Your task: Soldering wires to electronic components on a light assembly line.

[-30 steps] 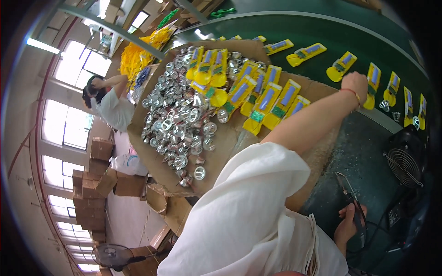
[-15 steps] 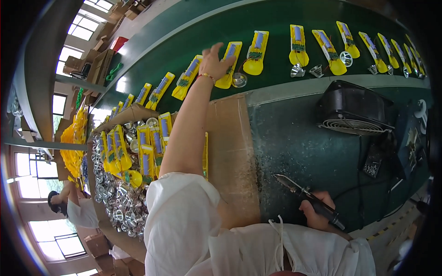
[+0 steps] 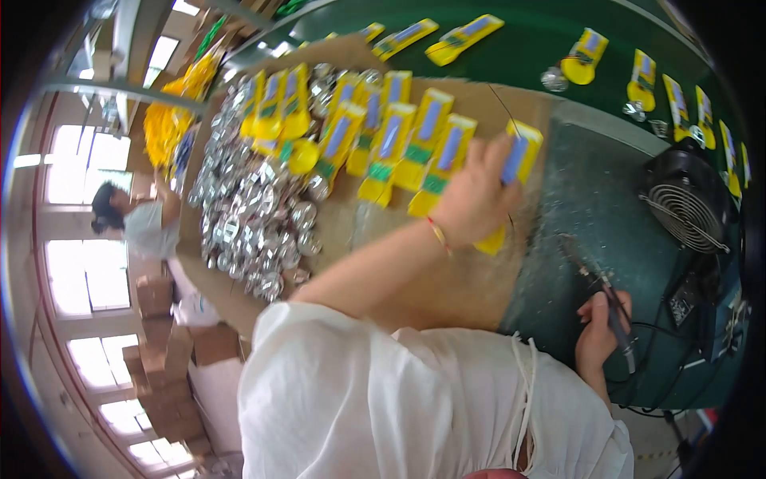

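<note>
My left hand (image 3: 476, 191) is closed around a yellow flashlight housing (image 3: 525, 150) above the right side of the cardboard. A blue cylindrical battery lies in that housing; the hand covers its middle, and a thin dark wire sticks up from it. Right beside it on the cardboard are several more yellow housings (image 3: 391, 144) with batteries and green circuit boards, set close together. Lower right, my right hand (image 3: 600, 329) grips a soldering iron (image 3: 618, 323) by its dark handle, the tip pointing up and left over the green bench.
A heap of shiny reflector cups (image 3: 255, 231) covers the left of the cardboard sheet (image 3: 383, 271). More housings lie along the green conveyor (image 3: 523, 56) at the back. A black fan (image 3: 682, 199) stands at right. Another person (image 3: 144, 219) is at far left.
My left hand has come back from the conveyor to the cardboard and now holds a flashlight housing. The view has swung, shifting the scene rightward. My right hand still has the soldering iron.
</note>
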A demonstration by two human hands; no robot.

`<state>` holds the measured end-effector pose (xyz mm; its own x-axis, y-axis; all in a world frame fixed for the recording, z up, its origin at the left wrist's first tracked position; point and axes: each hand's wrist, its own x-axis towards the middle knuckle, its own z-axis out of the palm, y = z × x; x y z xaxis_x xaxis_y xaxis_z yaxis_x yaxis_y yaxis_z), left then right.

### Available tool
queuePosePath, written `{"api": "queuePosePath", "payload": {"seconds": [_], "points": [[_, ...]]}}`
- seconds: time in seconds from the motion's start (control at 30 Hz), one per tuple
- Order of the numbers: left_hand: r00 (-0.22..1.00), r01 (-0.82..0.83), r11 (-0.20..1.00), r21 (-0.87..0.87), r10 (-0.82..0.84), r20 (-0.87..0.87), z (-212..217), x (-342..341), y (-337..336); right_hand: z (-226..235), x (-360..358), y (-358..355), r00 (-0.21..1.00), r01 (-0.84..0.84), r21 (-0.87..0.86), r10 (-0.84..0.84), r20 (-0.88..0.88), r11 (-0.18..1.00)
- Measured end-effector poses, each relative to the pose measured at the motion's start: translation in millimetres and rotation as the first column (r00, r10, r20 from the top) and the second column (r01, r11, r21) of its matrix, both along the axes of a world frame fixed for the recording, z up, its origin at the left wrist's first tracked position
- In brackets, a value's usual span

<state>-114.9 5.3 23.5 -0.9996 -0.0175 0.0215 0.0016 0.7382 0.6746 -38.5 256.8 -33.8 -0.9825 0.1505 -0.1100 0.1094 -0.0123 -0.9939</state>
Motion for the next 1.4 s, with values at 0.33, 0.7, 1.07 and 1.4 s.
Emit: {"api": "queuePosePath", "payload": {"seconds": [0.33,0.7,1.07,1.4], "points": [[0.845,-0.432,0.882,-0.187,0.324,-0.426,-13,138,-45,-10,5,-2,0.988,-0.062,-0.025,0.058,-0.14,0.998],[0.199,-0.979,0.14,-0.15,0.824,-0.53,-25,223,-131,-4,13,-7,0.979,-0.123,0.02,0.124,-0.164,0.992],[0.741,-0.6,0.73,0.326,0.661,-0.119,-15,167,-66,20,31,-19,0.981,-0.147,-0.036,0.141,-0.137,0.988],[0.904,-0.423,0.779,0.463,0.399,0.153,-39,140,-5,21,45,-31,0.899,-0.382,0.07,0.388,-0.204,0.922]]}}
